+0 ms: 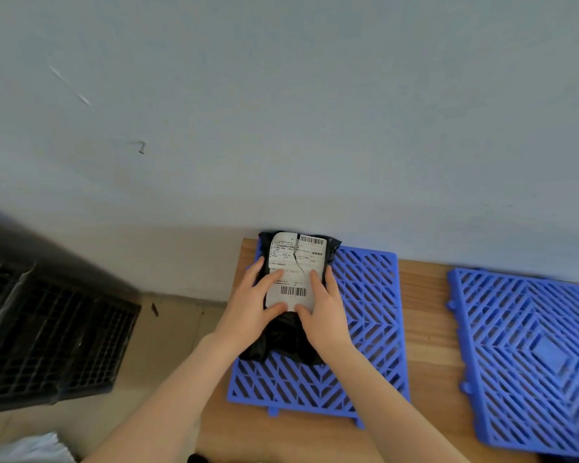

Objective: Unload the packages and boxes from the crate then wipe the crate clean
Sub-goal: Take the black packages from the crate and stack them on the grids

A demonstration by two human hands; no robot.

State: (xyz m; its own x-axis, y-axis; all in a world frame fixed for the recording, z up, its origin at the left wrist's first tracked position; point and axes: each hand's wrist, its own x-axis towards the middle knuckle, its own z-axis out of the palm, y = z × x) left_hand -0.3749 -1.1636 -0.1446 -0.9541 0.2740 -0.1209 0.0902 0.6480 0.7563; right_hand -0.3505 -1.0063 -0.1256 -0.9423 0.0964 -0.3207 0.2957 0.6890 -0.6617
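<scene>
On the far left, down on the floor, stands the dark grid crate (47,329). It is blurred, and I cannot tell whether anything lies inside it. Below it, at the bottom edge, a white soft thing (30,449) shows only in part; it could be a cloth or another parcel, but this is not clear.

Further to the right, on the wooden counter (428,329), lies a blue plastic grid mat (365,295), and on its left part rests the black package (296,272) with a white shipping label, its far end close to the wall (281,95). Both hands are on the package. The left hand (251,302) lies flat with spread, nearly straight fingers on the left side of the label, and the right hand (325,309) does the same on the right side. The two thumbs come near each other at the lower edge of the label. They seem to press it down, not to pinch it.

At the far right a second blue grid mat (528,345) carries nothing that I can see.

My judgement is that the unloading is at an early stage: one package is out, no boxes are seen, and the wiping of the crate is not yet begun.
</scene>
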